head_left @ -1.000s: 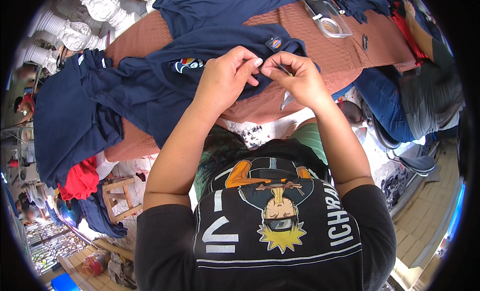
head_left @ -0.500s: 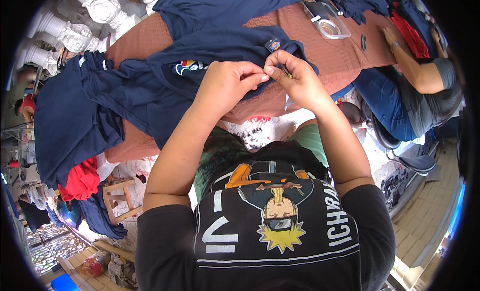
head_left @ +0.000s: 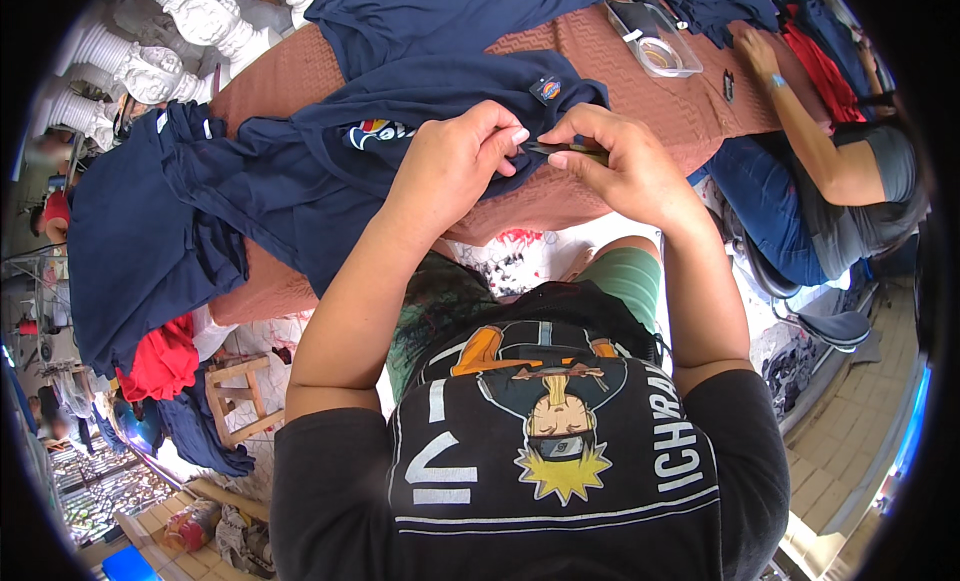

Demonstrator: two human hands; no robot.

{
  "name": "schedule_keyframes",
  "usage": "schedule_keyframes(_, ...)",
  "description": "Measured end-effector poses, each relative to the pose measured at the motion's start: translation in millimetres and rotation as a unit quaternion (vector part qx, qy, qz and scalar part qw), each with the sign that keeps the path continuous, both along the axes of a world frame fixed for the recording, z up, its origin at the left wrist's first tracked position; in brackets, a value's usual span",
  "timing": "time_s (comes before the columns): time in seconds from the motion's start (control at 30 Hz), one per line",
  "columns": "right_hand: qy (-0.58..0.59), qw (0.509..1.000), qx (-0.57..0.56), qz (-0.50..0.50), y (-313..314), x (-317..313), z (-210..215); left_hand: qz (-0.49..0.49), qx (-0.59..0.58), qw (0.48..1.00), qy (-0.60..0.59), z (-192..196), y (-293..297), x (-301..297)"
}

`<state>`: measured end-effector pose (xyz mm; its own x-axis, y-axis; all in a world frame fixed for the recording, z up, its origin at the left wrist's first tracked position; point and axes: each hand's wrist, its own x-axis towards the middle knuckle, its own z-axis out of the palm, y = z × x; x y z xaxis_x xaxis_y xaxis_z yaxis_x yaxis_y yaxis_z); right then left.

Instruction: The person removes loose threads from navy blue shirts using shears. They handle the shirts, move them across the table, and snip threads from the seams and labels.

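Observation:
A navy blue garment (head_left: 285, 161) with a printed chest motif and a small neck label (head_left: 546, 89) lies bunched on the table before me. My left hand (head_left: 452, 159) is over its near right part, thumb and fingertips pinched together. Whatever is between those fingertips is too small to make out. In my right hand (head_left: 632, 163) is a small pair of thread snips (head_left: 548, 148), held between thumb and fingers. Their dark blades point left at my left fingertips, and a bit of yellowish handle shows under the fingers.
A brown cloth covers the table (head_left: 650, 116). Near its far edge stands a clear plastic box (head_left: 660, 51) with a tape roll inside; a small dark tool (head_left: 728, 86) lies nearby. At right sits a co-worker (head_left: 850, 171), one arm on the table. More navy garments (head_left: 450, 16) lie beyond.
My hands have moved slightly apart, and the snips' blades now show between them. My right hand has turned and shifted right. The co-worker's hand has moved left and farther across the table.

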<state>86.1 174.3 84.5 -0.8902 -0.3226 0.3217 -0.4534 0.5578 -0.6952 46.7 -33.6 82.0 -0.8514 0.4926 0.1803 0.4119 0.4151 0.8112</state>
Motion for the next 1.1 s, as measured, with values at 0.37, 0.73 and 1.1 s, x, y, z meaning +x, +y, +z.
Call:
schedule_keyframes(0.37, -0.016, 1.0, 0.005, -0.015, 0, -2, -4, 0.005, 0.001, 1.0, -0.004, -1, 2, -2)
schedule_keyframes(0.73, -0.016, 1.0, -0.022, -0.006, 2, -1, 4, 0.0, -0.015, 1.0, 0.014, 5, 7, -9)
schedule_keyframes(1.1, 0.01, 0.998, -0.053, 0.034, 0, -10, -5, 0.004, -0.02, 1.0, 0.022, 5, 5, -10)
